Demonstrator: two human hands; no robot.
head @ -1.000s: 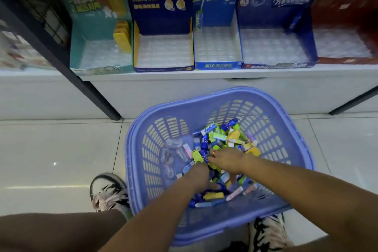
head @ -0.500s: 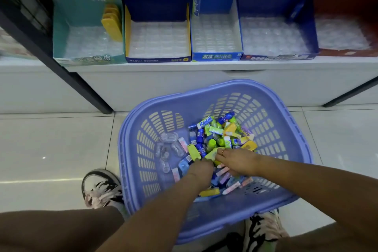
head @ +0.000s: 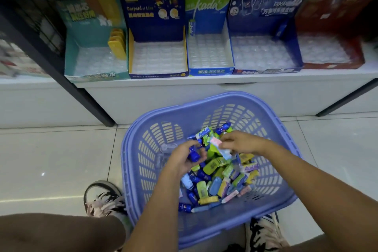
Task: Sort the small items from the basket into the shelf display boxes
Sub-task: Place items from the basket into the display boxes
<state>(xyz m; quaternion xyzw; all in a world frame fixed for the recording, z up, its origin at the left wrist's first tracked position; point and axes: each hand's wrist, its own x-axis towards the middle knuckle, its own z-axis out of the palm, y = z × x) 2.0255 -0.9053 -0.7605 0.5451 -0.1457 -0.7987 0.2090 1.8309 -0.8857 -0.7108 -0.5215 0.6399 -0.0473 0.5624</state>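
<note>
A purple plastic basket [head: 272, 208] stands on the floor before me, holding a heap of small items [head: 221, 180] in blue, green, yellow and pink. Above the heap, my left hand [head: 182, 160] is closed around a dark blue item [head: 194, 154]. My right hand [head: 240, 142] pinches long pastel pieces [head: 219, 146], pink and light blue. On the low shelf stand display boxes: teal [head: 70, 61], navy-and-yellow [head: 158, 74], blue-and-green [head: 210, 71], dark blue [head: 266, 70] and red [head: 357, 57]. Their clear trays look empty, except yellow items [head: 117, 44] in the teal box.
A black shelf post [head: 61, 80] slants down to the floor at the left. A white shelf front [head: 184, 98] runs right behind the basket. My shoes [head: 104, 198] sit on either side of the basket on pale floor tiles [head: 51, 159].
Both hands have lifted out of the heap: the left now holds a dark blue item, the right holds pastel pieces. The view has tilted up toward the shelf.
</note>
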